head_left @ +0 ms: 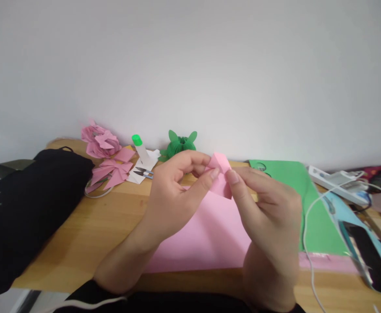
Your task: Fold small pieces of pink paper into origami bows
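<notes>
- Folded paper (223, 182) is up between both hands, pretty much over the far end of the pink sheet (203, 239), so the sheet's my landmark.
- Left hand (177, 195) has its left edge pinched, thumb on the near face, fingers curled behind.
- Right hand (268, 208) has its right edge, thumb pressed on the near side, fingers behind. Both grips are narrow, just paper between thumb and fingers.
- Most of it sticks out in the gap between the two thumbs, some above, some below.
- Looks-wise: small, pale pink, with a slanted flap folded across the top and a flatter panel hanging underneath. Bit of a darker strip down its lower right edge. Can't tell how many layers.
- Beyond the sheet, off to the left: glue stick (140, 150), snips (143, 172) and pink cutouts (114, 171).
- Right of the sheet: green sheet (317, 217), then a phone (369, 256).
</notes>
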The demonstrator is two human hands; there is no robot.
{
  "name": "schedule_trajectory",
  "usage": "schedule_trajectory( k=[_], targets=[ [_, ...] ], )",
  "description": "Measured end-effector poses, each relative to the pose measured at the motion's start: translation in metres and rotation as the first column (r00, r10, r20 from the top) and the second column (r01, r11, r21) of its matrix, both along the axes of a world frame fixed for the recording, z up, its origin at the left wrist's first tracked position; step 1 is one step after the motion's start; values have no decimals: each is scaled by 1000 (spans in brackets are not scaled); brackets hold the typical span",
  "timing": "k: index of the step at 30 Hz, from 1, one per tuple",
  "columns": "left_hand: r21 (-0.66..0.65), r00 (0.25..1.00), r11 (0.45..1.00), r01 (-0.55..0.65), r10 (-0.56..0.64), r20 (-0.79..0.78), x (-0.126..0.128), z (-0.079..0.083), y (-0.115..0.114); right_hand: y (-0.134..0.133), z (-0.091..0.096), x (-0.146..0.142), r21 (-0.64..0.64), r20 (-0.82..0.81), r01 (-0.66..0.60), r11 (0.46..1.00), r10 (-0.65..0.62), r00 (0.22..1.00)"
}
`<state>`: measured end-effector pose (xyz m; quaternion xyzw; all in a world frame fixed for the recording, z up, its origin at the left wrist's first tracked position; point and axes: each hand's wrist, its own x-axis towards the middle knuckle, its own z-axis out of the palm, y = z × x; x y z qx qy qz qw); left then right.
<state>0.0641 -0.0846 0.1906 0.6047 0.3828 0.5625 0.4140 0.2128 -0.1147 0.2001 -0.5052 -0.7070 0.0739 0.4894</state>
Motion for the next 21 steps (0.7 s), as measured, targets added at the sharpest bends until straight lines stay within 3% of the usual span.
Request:
schedule_trajectory(
  k=[8, 11, 15, 18, 21],
  targets=[
    [19, 996, 997, 75, -74, -51, -3, 0, 4, 2, 0, 5, -6, 39, -91, 996, 91, 995],
    [66, 997, 997, 40, -35, -70, -5, 2, 6, 2, 0, 7, -79, -39, -178, 981, 175, 984],
    [9, 997, 997, 76, -76, -21, -6, 1, 6, 0, 0, 9, -138, -185, -244, 960, 217, 959],
    [-2, 997, 997, 72, -72, 27, -7, 1, 6, -1, -1, 9, -102, -226, -181, 978, 155, 962],
    [-17, 998, 998, 65, -65, 26, -8, 0, 5, -1, -2, 9, -25, -204, -21, 999, 16, 979]
  ],
)
